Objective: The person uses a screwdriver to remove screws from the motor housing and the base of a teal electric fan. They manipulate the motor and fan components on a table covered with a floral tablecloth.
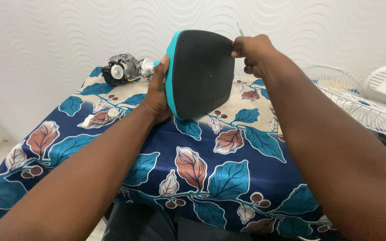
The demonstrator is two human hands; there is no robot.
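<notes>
Left hand (pixel 157 96) grips the teal edge of a clothes iron (pixel 199 73), held upright, soleplate toward the camera, above the leaf-print tablecloth's (pixel 211 147) far edge. Right hand (pixel 253 53), fingers closed, pinches a thin green tool (pixel 240 30) at the iron's upper right corner.

This looks like a room in a home. A table (pixel 228 178) wears a blue cloth with big leaves. The wall (pixel 68 31) is white with wavy lines. A white fan cage (pixel 358 105) and a small motor (pixel 122 69) lie on the table.
</notes>
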